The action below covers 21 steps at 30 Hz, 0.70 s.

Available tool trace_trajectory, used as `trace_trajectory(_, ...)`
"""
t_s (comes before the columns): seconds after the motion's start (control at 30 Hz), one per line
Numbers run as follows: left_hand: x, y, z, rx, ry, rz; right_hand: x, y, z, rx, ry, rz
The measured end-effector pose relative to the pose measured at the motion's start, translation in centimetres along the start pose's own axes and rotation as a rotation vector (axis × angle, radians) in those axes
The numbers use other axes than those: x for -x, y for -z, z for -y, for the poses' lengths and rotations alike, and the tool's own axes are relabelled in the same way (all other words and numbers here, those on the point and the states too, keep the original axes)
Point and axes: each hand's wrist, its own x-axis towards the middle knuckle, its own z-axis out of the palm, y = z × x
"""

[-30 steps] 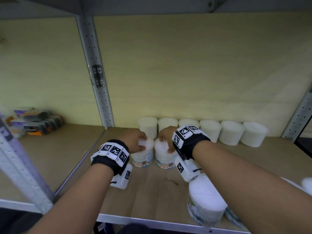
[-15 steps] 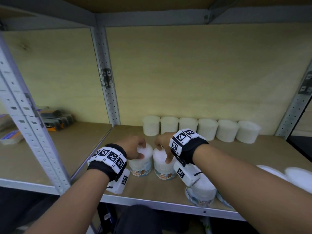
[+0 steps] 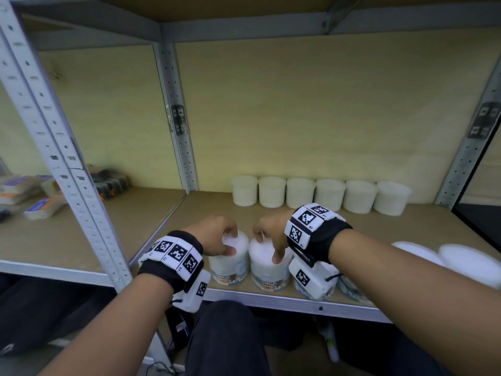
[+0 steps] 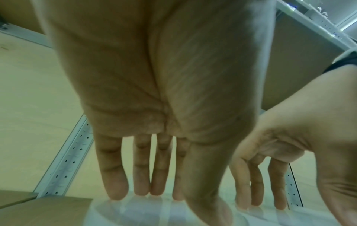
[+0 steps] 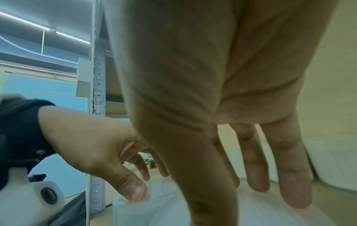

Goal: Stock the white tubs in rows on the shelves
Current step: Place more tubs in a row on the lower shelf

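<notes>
Two white tubs with printed labels stand side by side near the front edge of the shelf board. My left hand grips the left tub from above, thumb on the near rim and fingers on the far rim. My right hand holds the right tub the same way. The left wrist view shows the left hand spread over its tub's lid. In the right wrist view the right hand hangs over its tub. A row of several white tubs lines the back wall.
More white tubs lie at the front right, partly behind my right forearm, and another tub stands under the wrist. A metal upright stands at front left, and a rear upright divides the bays. Flat packs fill the left bay.
The head view has drawn back and shows more of the rack. Both hands, still on their tubs, now sit nearer the shelf's front edge and farther from the back row.
</notes>
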Motion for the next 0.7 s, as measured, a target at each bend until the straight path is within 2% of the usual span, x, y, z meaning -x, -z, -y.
trace_trajectory(0.27, 0.1, 0.1, -0.5, -0.004, 0.026, 0.025, 0.7, -0.9, -0.7, -0.116, -0.016, -0.016)
trace_trajectory(0.4, -0.7, 1.1, -1.8, 0.006, 0.022, 0.042, 1.0, -0.9, -2.0, -0.224, -0.002, -0.074)
trace_trajectory(0.6, -3.6, 3.3, -5.7, 0.066, -0.026, -0.048, 2.0, -0.9, -6.5, -0.350, -0.108, -0.193)
trace_trajectory(0.7, -5.7, 3.9, -7.8, 0.096, -0.057, -0.070, 3.1, -1.2, -10.1, -0.383, -0.208, -0.225)
